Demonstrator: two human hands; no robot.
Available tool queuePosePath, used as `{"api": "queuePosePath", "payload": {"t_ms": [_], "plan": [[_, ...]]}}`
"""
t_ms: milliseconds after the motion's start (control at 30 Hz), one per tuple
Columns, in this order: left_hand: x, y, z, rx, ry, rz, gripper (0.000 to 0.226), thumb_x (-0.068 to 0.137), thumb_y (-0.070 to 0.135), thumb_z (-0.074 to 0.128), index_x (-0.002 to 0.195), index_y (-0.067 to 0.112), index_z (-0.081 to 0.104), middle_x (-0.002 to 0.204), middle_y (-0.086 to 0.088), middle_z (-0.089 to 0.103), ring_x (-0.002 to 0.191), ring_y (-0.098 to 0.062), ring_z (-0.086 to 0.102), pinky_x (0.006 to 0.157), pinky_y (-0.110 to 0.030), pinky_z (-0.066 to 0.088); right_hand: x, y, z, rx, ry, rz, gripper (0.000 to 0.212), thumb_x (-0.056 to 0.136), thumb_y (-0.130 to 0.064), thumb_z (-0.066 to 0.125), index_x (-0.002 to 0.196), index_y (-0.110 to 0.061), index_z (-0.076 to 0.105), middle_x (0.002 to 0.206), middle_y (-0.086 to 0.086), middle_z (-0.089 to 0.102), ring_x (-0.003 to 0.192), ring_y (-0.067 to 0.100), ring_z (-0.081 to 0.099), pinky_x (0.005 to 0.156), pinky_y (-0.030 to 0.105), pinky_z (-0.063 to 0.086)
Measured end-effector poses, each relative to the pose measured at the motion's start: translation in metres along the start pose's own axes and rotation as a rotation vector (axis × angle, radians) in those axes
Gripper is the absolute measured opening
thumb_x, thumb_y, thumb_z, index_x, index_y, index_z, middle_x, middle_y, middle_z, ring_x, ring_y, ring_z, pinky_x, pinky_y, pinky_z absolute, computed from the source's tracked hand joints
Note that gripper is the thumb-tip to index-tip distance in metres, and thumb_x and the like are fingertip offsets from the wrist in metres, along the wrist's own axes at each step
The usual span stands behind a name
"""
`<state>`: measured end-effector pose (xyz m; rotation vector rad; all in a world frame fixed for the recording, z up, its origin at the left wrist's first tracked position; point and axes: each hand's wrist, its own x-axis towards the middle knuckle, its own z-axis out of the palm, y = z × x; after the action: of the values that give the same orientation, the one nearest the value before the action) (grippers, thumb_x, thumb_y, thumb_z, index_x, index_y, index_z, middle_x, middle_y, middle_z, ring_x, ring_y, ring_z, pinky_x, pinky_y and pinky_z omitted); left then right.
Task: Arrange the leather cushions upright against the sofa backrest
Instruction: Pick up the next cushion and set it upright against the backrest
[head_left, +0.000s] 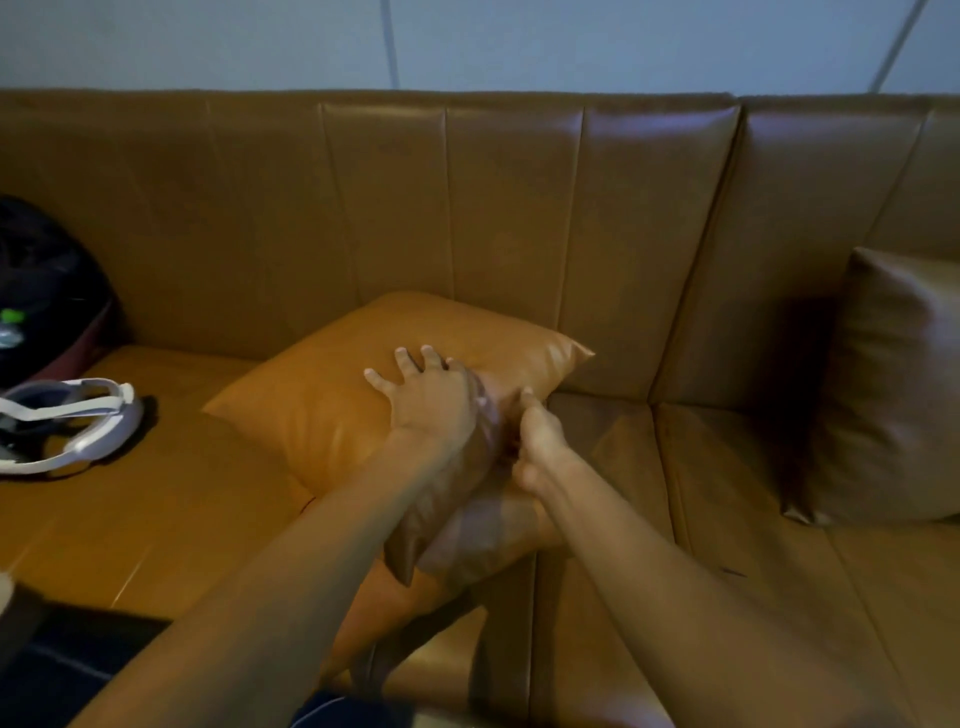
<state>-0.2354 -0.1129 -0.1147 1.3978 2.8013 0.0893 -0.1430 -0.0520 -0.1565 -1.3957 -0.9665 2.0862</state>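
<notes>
Slipping is the main risk: the tan leather cushion (395, 384) has a glossy, slick skin, and the left hand (434, 397) only lies flat on its top face with fingers spread, no real grip. If that palm pushes toward the sofa backrest (467, 208) without a hold, the cushion likely slides along the sofa seat (156, 519) instead of tipping up. The right hand (537, 441) is pinched shut on the cushion's near right edge, thumb on top; a thin leather fold held like that could pull free, or the cover bunches and the cushion flops back flat. Another cushion-like brown shape (457, 525) sits under both forearms, in front of the tan cushion; blurred, can't tell how it lies, but it could snag the lift.

Cushion state: square, puffy, orange-tan, creased and dented around the hands, shiny highlights at its far right corner. It lies tilted, far edge leaning on the base of the backrest, near edge down on the seat, so not upright yet. A second, darker cushion (893, 395) stands upright against the backrest well to the right of the tan one. Left of the tan cushion, well apart, a white headset (72, 426) rests on the seat; a wide swing could knock it.
</notes>
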Motion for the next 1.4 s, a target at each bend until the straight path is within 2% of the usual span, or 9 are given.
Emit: {"api": "queuePosePath", "payload": {"t_ms": [267, 433, 633, 733, 833, 900, 1000, 1167, 1400], "plan": [[-0.029, 0.028, 0.023, 0.273, 0.038, 0.047, 0.078, 0.098, 0.053, 0.029, 0.156, 0.006, 0.006, 0.166, -0.023, 0.005, 0.15, -0.048, -0.002, 0.108, -0.08, 0.003, -0.007, 0.016, 0.009, -0.092, 0.212, -0.092, 0.046, 0.102, -0.045, 0.05, 0.107, -0.004, 0.07, 0.096, 0.01, 0.071, 0.087, 0.029, 0.065, 0.078, 0.036, 0.053], [-0.03, 0.042, -0.008, 0.175, 0.062, 0.031, 0.077, 0.1, 0.051, 0.03, 0.156, 0.004, 0.006, 0.165, -0.022, 0.007, 0.15, -0.047, 0.002, 0.112, -0.076, 0.008, -0.034, -0.009, 0.001, -0.164, 0.334, -0.283, 0.047, 0.104, -0.047, 0.043, 0.081, -0.013, 0.065, 0.074, 0.001, 0.062, 0.079, 0.026, 0.059, 0.076, 0.037, 0.048], [-0.04, 0.089, -0.055, 0.103, 0.054, 0.089, 0.076, 0.101, 0.051, 0.029, 0.155, 0.002, 0.009, 0.163, -0.025, 0.017, 0.149, -0.047, 0.014, 0.115, -0.068, 0.016, -0.065, -0.046, -0.033, -0.163, 0.473, -0.474, 0.058, 0.102, -0.052, 0.043, 0.071, -0.011, 0.068, 0.082, 0.009, 0.07, 0.081, 0.031, 0.065, 0.077, 0.045, 0.054], [-0.054, 0.125, -0.077, 0.102, 0.122, 0.114, 0.06, 0.106, 0.039, 0.028, 0.151, 0.0, 0.025, 0.154, -0.024, 0.036, 0.142, -0.043, 0.034, 0.113, -0.061, 0.029, -0.087, -0.071, -0.062, -0.255, 0.516, -0.631, 0.056, 0.103, -0.049, 0.044, 0.067, -0.011, 0.064, 0.068, 0.003, 0.062, 0.065, 0.022, 0.057, 0.064, 0.035, 0.042], [-0.07, 0.15, -0.096, 0.125, 0.364, 0.269, 0.034, 0.105, 0.019, 0.034, 0.127, 0.005, 0.055, 0.125, -0.017, 0.062, 0.111, -0.035, 0.062, 0.086, -0.043, 0.048, -0.102, -0.092, -0.089, -0.4, 0.542, -0.875, 0.062, 0.102, -0.052, 0.044, 0.066, -0.007, 0.067, 0.065, 0.008, 0.067, 0.063, 0.026, 0.063, 0.061, 0.041, 0.052], [-0.079, 0.154, -0.113, 0.1, 0.403, 0.341, 0.027, 0.103, 0.018, 0.039, 0.116, 0.01, 0.061, 0.113, -0.014, 0.067, 0.1, -0.035, 0.066, 0.07, -0.039, 0.042, -0.11, -0.102, -0.105, -0.519, 0.54, -1.026, 0.065, 0.1, -0.056, 0.042, 0.063, -0.01, 0.067, 0.062, 0.007, 0.068, 0.059, 0.026, 0.065, 0.06, 0.045, 0.057], [-0.081, 0.136, -0.145, 0.014, 0.403, 0.367, 0.016, 0.098, 0.027, 0.055, 0.106, 0.018, 0.065, 0.105, -0.014, 0.07, 0.101, -0.04, 0.064, 0.074, -0.041, 0.045, -0.126, -0.115, -0.122, -0.709, 0.49, -1.272, 0.065, 0.101, -0.056, 0.038, 0.06, -0.013, 0.065, 0.055, 0.001, 0.065, 0.05, 0.018, 0.063, 0.053, 0.044, 0.055], [-0.077, 0.069, -0.184, -0.196, 0.486, 0.414, 0.022, 0.087, 0.041, 0.07, 0.077, 0.022, 0.063, 0.08, -0.004, 0.069, 0.084, -0.036, 0.065, 0.068, -0.04, 0.048, -0.13, -0.131, -0.139, -0.735, 0.549, -1.382, 0.048, 0.106, -0.044, 0.034, 0.075, -0.019, 0.061, 0.069, -0.002, 0.065, 0.061, 0.017, 0.061, 0.057, 0.039, 0.051], [-0.087, -0.042, -0.178, -0.471, 0.501, 0.37, 0.018, 0.088, 0.024, 0.072, 0.072, 0.023, 0.064, 0.069, -0.001, 0.063, 0.069, -0.023, 0.059, 0.058, -0.031, 0.038, -0.096, -0.108, -0.132, -0.63, 0.221, -0.804, 0.06, 0.104, -0.059, 0.02, 0.151, -0.024, 0.034, 0.154, 0.009, 0.039, 0.139, 0.03, 0.041, 0.114, 0.05, 0.035]]}}
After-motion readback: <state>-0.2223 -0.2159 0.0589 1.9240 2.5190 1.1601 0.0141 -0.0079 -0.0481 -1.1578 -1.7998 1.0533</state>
